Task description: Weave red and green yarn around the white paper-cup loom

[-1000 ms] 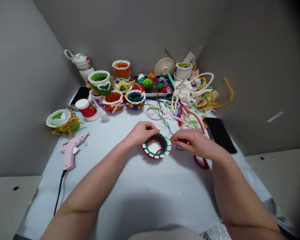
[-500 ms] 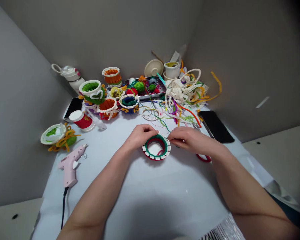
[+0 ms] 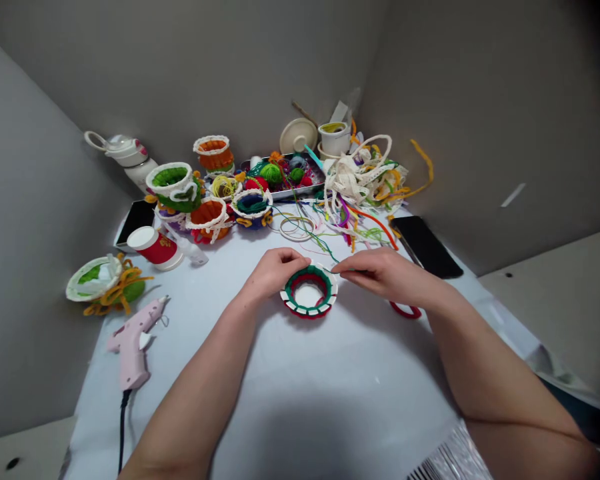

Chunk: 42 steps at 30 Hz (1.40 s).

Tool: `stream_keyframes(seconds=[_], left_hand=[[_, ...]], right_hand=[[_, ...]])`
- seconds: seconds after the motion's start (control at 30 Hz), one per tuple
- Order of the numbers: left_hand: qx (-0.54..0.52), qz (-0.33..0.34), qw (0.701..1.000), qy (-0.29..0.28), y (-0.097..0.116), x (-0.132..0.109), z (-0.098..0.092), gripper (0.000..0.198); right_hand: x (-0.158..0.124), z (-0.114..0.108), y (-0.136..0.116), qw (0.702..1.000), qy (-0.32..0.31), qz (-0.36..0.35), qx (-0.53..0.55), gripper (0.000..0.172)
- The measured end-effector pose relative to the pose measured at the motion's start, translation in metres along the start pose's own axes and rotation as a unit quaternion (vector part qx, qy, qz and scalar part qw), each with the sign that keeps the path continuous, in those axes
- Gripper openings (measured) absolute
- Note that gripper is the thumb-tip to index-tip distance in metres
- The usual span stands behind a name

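Near the middle of the table is a paper cup with a slit white rim, woven round with green and dark red yarn. My left hand pinches its upper left rim between thumb and fingers. Just right of the rim, my right hand is closed on a strand of green yarn, which trails back toward the tray of yarn balls. The fingertips of that hand are slightly apart from the cup. Red-handled scissors lie partly hidden beneath my right wrist.
A pink glue gun with a black cord lies at left, beside a red-and-white cup. Several yarn-woven cups stand behind. A tray holds yarn balls; a tangle of cords and a black phone lie at right.
The view has shifted a little, moving most things slightly left. My right hand has drawn slightly away from the cup's rim with the green yarn; my left hand keeps its hold.
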State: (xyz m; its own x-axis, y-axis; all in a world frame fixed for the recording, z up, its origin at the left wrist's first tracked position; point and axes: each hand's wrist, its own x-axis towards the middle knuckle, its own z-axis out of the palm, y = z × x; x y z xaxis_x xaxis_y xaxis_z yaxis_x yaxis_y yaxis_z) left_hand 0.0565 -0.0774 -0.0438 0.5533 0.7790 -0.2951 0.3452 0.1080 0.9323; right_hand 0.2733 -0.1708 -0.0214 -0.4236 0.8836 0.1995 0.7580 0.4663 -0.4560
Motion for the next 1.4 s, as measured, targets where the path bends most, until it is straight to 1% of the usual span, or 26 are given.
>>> stream_keyframes(seconds=[0.13, 0.2, 0.33, 0.57, 0.83, 1.0, 1.1, 1.2, 1.3, 1.4], left_hand=[[0.015, 0.009, 1.000, 0.007, 0.000, 0.000, 0.000, 0.031], [0.025, 0.013, 1.000, 0.011, 0.000, 0.000, 0.000, 0.031], [0.037, 0.018, 0.999, 0.006, 0.002, 0.000, 0.000, 0.030], [0.040, 0.034, 0.999, 0.009, -0.002, 0.003, 0.001, 0.029], [0.053, 0.051, 0.997, -0.003, 0.001, -0.003, 0.001, 0.029], [0.037, 0.055, 0.998, 0.001, -0.004, -0.001, 0.004, 0.031], [0.040, 0.041, 0.998, 0.006, -0.004, -0.001, 0.005, 0.033], [0.045, 0.019, 0.999, 0.011, -0.001, -0.004, 0.005, 0.034], [0.048, 0.010, 0.999, 0.016, 0.003, -0.010, 0.006, 0.033], [0.050, 0.002, 0.998, 0.024, 0.006, -0.015, 0.010, 0.031]], right_hand=[[0.000, 0.004, 0.000, 0.998, 0.049, -0.029, -0.017, 0.022], [0.001, 0.006, 0.000, 0.997, 0.056, -0.050, -0.019, 0.021], [0.002, 0.004, 0.000, 0.995, 0.049, -0.084, -0.017, 0.020], [0.002, 0.002, 0.004, 0.996, 0.023, -0.087, 0.000, 0.017], [0.001, 0.002, 0.005, 0.997, -0.003, -0.071, 0.021, 0.018], [0.002, 0.003, 0.014, 0.998, -0.028, -0.058, 0.013, 0.019], [0.004, 0.011, 0.023, 0.999, -0.024, -0.031, 0.015, 0.018], [0.007, 0.023, 0.031, 0.999, -0.026, -0.012, 0.045, 0.019], [0.010, 0.031, 0.032, 0.997, -0.037, -0.004, 0.071, 0.020], [0.009, 0.032, 0.030, 0.996, -0.028, -0.002, 0.079, 0.020]])
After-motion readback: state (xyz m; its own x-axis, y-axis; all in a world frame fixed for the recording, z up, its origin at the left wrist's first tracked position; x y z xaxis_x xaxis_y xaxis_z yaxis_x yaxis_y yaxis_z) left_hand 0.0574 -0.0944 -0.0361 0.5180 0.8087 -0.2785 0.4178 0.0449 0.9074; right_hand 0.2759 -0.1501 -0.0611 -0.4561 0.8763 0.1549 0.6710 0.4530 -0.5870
